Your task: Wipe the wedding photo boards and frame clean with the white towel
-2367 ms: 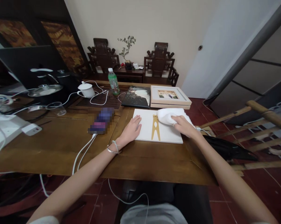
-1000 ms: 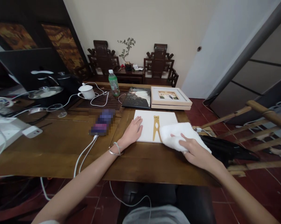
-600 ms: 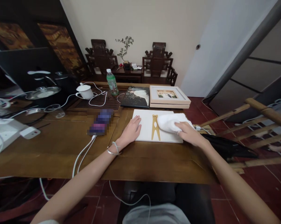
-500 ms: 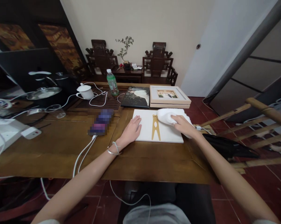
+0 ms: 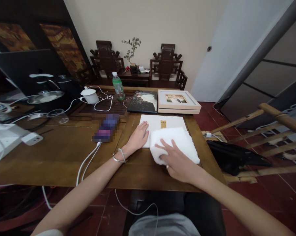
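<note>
A white board (image 5: 172, 120) lies flat on the wooden table in front of me, with a gold bear-headed piece (image 5: 163, 124) on it. The lower part of that piece is hidden under a folded white towel (image 5: 177, 139). My right hand (image 5: 176, 160) presses on the towel with its fingers partly spread, holding it over the board's lower right part and the table near its front edge. Flat against the board's left edge rests my left hand (image 5: 138, 135), fingers stretched out, holding nothing.
Behind the board are a dark photo panel (image 5: 143, 101) and pale wooden picture frames (image 5: 179, 101). A green-labelled bottle (image 5: 118, 86), a lidded white cup (image 5: 89, 96) and a blurred-out phone (image 5: 106, 127) stand or lie leftward. Charging cables (image 5: 89, 160) cross the table's left side.
My right hand has slid the towel from the board's upper right toward me and left, covering the gold piece's legs. The left hand stays in place.
</note>
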`<state>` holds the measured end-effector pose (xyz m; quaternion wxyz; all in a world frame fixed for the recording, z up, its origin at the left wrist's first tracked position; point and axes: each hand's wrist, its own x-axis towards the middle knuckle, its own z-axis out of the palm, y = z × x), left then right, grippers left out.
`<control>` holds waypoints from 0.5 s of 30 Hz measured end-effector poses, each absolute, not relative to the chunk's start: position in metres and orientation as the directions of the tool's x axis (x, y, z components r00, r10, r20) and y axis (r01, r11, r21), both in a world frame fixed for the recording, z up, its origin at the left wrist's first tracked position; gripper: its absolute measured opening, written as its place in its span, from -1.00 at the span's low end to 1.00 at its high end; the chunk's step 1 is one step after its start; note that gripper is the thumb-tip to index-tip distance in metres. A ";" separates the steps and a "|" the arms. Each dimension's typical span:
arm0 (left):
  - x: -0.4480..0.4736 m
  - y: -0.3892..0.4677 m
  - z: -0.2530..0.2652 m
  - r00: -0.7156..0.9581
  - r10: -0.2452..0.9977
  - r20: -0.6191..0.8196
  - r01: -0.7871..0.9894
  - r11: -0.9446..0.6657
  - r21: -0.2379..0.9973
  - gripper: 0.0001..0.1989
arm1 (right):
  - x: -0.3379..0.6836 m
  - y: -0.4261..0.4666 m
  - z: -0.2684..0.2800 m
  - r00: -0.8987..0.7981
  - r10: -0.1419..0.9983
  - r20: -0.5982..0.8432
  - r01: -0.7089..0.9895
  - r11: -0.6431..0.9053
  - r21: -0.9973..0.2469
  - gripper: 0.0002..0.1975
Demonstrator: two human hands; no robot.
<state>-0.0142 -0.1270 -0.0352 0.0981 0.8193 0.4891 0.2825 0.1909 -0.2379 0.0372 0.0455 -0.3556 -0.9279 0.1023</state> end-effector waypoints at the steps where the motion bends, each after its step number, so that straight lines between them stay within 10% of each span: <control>1: -0.014 -0.127 -0.036 0.362 0.855 0.372 0.745 -0.505 0.436 -0.58 | 0.192 -0.243 0.040 -0.753 0.658 0.002 0.639 0.733 -0.232 -0.57; 15: -0.016 -0.127 -0.035 0.370 0.857 0.359 0.740 -0.506 0.443 -0.57 | 0.184 -0.117 0.031 -0.596 0.795 0.108 0.788 0.606 -0.108 -0.52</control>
